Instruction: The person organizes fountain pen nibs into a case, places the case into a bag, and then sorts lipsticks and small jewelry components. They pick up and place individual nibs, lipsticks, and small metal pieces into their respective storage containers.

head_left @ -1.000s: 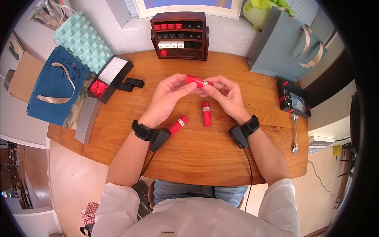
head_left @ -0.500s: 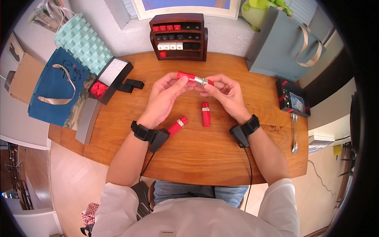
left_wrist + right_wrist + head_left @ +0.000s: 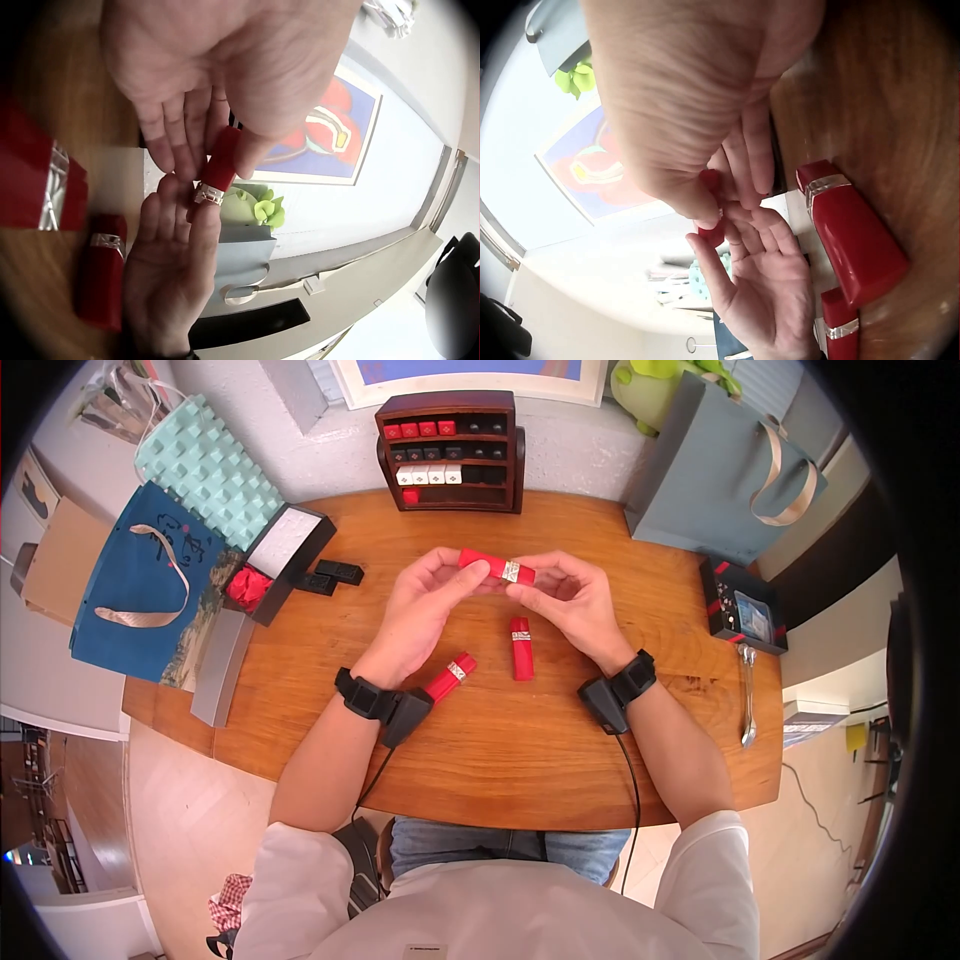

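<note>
Head view: one blue bag (image 3: 130,580), dark marks, unreadable here. One held red tube (image 3: 480,563) with patterned silver band (image 3: 511,571), raised over the table (image 3: 480,760) between your hands. Your left hand (image 3: 425,605) pinches the longer red end; your right hand (image 3: 580,605) pinches the banded end. Long axis crosswise, banded end to your right, slightly nearer you. Two loose red tubes (image 3: 521,662) (image 3: 452,677) on the table, nearer you.

Left wrist view: held tube steeply slanted, band toward your right hand; markings illegible.

Right wrist view: held tube partly covered by your right thumb; red end toward your left hand.
</note>
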Available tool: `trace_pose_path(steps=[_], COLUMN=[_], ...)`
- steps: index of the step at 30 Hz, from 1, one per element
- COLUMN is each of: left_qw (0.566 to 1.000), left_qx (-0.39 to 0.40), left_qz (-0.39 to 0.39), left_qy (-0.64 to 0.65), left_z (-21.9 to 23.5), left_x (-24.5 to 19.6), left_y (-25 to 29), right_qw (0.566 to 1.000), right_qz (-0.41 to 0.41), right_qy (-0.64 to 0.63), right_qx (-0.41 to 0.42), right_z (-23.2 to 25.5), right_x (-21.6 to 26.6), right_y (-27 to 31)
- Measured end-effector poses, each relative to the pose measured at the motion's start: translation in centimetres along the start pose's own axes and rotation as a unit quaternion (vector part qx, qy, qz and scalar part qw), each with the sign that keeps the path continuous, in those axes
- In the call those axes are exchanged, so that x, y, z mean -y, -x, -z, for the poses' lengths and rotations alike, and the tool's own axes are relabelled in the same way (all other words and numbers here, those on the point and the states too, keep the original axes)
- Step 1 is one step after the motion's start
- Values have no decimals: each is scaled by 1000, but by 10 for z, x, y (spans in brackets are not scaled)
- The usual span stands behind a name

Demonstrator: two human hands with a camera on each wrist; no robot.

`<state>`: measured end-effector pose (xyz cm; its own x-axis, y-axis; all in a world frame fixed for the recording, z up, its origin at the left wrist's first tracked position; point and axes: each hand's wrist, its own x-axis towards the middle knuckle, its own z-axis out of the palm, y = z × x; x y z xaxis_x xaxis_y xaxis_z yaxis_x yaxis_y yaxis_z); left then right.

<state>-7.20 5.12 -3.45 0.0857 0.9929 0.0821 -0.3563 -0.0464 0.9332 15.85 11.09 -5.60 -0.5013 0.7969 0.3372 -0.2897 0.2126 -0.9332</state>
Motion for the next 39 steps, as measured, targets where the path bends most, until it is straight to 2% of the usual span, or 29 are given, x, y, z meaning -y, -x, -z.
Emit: trace_pose_path(steps=[10,15,19,24,28,31,34,37,38,39], left_qw=[1000,999,999,997,997,997,993,989,989,977], left_qx=[15,47,45,16,39,14,20,-101,-99,-143], left_qz=[-15,4,14,25,29,44,40,-33,-34,-46], left_qy=[-9,-17,-13,-66,-56,-57,-111,-107,-107,-148], left_z=[-1,7,2,-7,5,13,32,44,46,48], left_x=[-3,1,-1,-7,-14,-22,-26,-37,-40,-41], left_y=[1,0,1,2,1,0,-4,-13,-17,-21], right_qw=[1000,1000,999,999,998,995,996,994,994,992], right_qz=[-18,-26,-37,-44,-41,-56,-74,-96,-94,-104], right_qy=[2,3,7,23,42,79,47,61,62,64], right_qx=[-10,-6,-4,-13,-13,-10,-23,-6,-7,-3], right_z=[1,2,3,0,2,4,-4,0,1,0], right_x=[2,-1,-1,4,-1,2,7,5,7,9], right_y=[1,1,1,0,0,0,-2,-4,-4,-3])
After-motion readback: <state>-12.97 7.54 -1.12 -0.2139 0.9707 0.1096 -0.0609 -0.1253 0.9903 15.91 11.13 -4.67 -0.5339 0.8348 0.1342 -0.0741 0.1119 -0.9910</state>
